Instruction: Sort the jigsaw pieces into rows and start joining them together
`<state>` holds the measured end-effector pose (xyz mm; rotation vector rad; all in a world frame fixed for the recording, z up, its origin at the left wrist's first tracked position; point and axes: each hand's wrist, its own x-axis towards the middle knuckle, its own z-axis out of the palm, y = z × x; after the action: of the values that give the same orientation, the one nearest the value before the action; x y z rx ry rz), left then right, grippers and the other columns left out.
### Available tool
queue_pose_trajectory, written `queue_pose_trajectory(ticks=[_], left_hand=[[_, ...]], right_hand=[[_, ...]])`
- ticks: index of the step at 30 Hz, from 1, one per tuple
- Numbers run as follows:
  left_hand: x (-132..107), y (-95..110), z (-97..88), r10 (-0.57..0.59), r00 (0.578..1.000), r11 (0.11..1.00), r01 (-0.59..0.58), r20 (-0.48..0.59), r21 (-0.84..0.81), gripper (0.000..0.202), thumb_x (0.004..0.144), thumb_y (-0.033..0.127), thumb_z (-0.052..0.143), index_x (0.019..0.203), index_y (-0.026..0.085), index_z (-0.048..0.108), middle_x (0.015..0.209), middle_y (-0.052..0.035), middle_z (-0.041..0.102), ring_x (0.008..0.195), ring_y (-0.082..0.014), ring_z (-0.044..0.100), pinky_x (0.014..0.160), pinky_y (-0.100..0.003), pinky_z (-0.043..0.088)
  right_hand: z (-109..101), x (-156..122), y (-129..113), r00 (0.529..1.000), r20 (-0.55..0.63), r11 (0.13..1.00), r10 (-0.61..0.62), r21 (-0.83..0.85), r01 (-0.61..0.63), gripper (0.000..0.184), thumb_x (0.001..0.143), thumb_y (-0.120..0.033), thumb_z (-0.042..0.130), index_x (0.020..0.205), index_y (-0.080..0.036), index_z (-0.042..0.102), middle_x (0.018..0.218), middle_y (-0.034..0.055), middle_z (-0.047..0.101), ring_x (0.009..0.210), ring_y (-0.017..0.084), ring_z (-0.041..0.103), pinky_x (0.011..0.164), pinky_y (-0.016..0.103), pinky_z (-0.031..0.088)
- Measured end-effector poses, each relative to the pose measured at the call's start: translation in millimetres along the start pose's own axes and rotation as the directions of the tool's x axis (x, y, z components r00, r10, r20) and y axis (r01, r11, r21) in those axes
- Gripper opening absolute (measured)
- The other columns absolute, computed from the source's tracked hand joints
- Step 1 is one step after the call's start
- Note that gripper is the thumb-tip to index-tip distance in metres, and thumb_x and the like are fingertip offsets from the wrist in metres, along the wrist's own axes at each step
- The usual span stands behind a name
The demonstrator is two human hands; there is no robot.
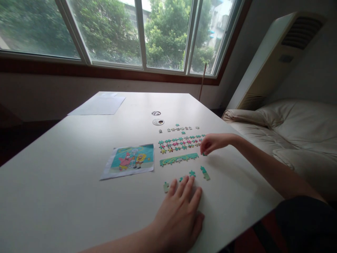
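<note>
My right hand pinches a small green puzzle piece at the tabletop, just right of a joined strip of puzzle. My left hand lies flat with fingers apart, partly covering a few loose pieces; a teal piece shows beyond its fingertips and a pale green piece to the left of them. Two joined pieces lie to the right. Beyond the strip, loose pieces are laid out in rows. A printed cartoon picture rests left of the strip.
The white table extends toward the window. Farther back on it are two round holes or discs and flat papers at the far left. A cream sofa and a tall air conditioner stand to the right.
</note>
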<state>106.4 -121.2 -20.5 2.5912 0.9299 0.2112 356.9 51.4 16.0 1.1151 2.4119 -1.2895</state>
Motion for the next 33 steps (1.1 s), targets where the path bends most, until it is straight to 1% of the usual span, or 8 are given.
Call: queue_pose_trajectory(ticks=[3, 8, 11, 16, 22, 27, 30, 33], left_hand=[[1, -2, 10.2, -0.010, 0.999, 0.999, 0.011, -0.041, 0.030, 0.046, 0.088, 0.041, 0.032, 0.129, 0.021, 0.036, 0.141, -0.0114, 0.028, 0.129, -0.0311, 0.021, 0.102, -0.053, 0.018], [2, -2, 16.7, -0.013, 0.999, 0.998, 0.016, -0.041, 0.063, 0.047, 0.086, 0.036, 0.037, 0.130, 0.020, 0.034, 0.142, -0.0112, 0.026, 0.129, -0.0316, 0.019, 0.102, -0.053, 0.018], [2, -1, 14.4, -0.016, 0.999, 0.997, 0.018, -0.035, 0.069, 0.047, 0.085, 0.035, 0.038, 0.129, 0.020, 0.035, 0.141, -0.0119, 0.027, 0.129, -0.0319, 0.020, 0.102, -0.053, 0.019], [1, 0, 8.7, -0.012, 1.000, 0.999, 0.013, -0.026, 0.051, 0.046, 0.086, 0.035, 0.037, 0.129, 0.020, 0.035, 0.141, -0.0102, 0.029, 0.129, -0.0307, 0.021, 0.103, -0.052, 0.019], [0, 0, 0.7, 0.000, 1.000, 1.000, 0.000, 0.005, 0.015, 0.046, 0.089, 0.040, 0.031, 0.130, 0.021, 0.034, 0.141, -0.0103, 0.029, 0.129, -0.0294, 0.022, 0.103, -0.050, 0.020], [0, 0, 0.0, 0.002, 1.000, 1.000, -0.002, 0.004, 0.014, 0.046, 0.088, 0.039, 0.035, 0.130, 0.021, 0.035, 0.141, -0.0096, 0.029, 0.129, -0.0310, 0.021, 0.103, -0.052, 0.020], [0, 0, -0.5, -0.001, 1.000, 1.000, 0.001, 0.011, 0.006, 0.047, 0.088, 0.042, 0.033, 0.130, 0.021, 0.035, 0.140, -0.0097, 0.030, 0.129, -0.0314, 0.021, 0.103, -0.053, 0.020], [0, 1, -1.4, -0.006, 1.000, 1.000, 0.006, 0.018, 0.001, 0.048, 0.088, 0.043, 0.033, 0.130, 0.021, 0.035, 0.140, -0.0100, 0.030, 0.129, -0.0318, 0.021, 0.102, -0.053, 0.020]], right_hand=[[19, -10, 2, 1.000, 0.004, 1.000, 0.022, 0.007, -0.022, 0.031, 0.068, -0.035, 0.063, 0.088, -0.012, 0.066, 0.074, 0.0042, 0.064, 0.065, 0.011, 0.055, 0.060, 0.019, 0.043], [30, -13, 2, 0.992, -0.125, 0.999, 0.006, -0.034, -0.010, 0.029, 0.066, -0.037, 0.065, 0.082, -0.013, 0.063, 0.069, 0.0019, 0.060, 0.062, 0.010, 0.052, 0.056, 0.019, 0.040], [22, -20, -3, 0.978, -0.208, 0.996, -0.021, -0.091, 0.002, 0.030, 0.068, -0.040, 0.062, 0.081, -0.013, 0.063, 0.068, 0.0017, 0.058, 0.062, 0.010, 0.050, 0.056, 0.019, 0.038], [-8, -20, -7, 0.931, -0.364, 0.995, -0.015, -0.096, -0.021, 0.035, 0.073, -0.045, 0.055, 0.086, -0.013, 0.063, 0.068, 0.0020, 0.058, 0.060, 0.009, 0.047, 0.055, 0.020, 0.035], [-46, 34, 4, 0.872, -0.488, 0.969, -0.034, -0.230, -0.091, 0.026, 0.072, -0.035, 0.059, 0.084, -0.014, 0.065, 0.071, 0.0025, 0.063, 0.062, 0.010, 0.052, 0.058, 0.020, 0.037], [-71, 91, 14, 0.810, -0.587, 0.964, 0.010, -0.210, -0.165, 0.024, 0.070, -0.028, 0.063, 0.090, -0.016, 0.066, 0.083, 0.0044, 0.065, 0.070, 0.011, 0.055, 0.063, 0.021, 0.040], [-78, 114, 18, 0.801, -0.598, 0.968, 0.021, -0.188, -0.166, 0.034, 0.069, -0.029, 0.065, 0.101, -0.017, 0.063, 0.097, 0.0062, 0.063, 0.077, 0.011, 0.056, 0.067, 0.020, 0.041], [-79, 129, 22, 0.822, -0.567, 0.973, 0.060, -0.149, -0.174, 0.039, 0.068, -0.032, 0.067, 0.104, -0.019, 0.062, 0.102, 0.0064, 0.062, 0.073, 0.010, 0.057, 0.062, 0.018, 0.042]])
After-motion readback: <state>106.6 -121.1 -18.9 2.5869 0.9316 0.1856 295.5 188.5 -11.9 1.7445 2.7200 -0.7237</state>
